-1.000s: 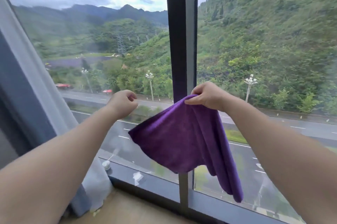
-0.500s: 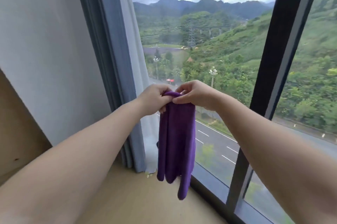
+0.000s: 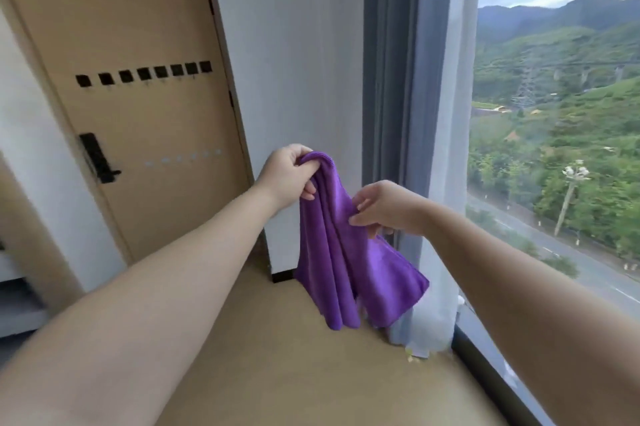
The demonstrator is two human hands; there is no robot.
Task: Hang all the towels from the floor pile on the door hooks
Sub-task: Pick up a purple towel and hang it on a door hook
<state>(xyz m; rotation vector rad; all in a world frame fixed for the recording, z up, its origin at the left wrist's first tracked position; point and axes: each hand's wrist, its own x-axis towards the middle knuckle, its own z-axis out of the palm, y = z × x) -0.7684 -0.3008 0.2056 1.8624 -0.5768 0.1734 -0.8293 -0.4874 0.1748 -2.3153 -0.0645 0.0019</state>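
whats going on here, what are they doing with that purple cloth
A person is holding a purple microfibre towel in front of them with both hands. The left hand grips its bunched top, and the right hand pinches a fold lower down, so the rest hangs loose above the floor. Ahead on the left, the light wooden door carries a row of black square hooks, all bare. The towel is not yet hung.

Bright, even daylight enters from the window (image 3: 554, 148) on the right; interior shadows are soft and faint. Slight motion blur softens the whole frame. Wide-angle distortion bends the door (image 3: 131, 106) and wall edges toward the frame borders.
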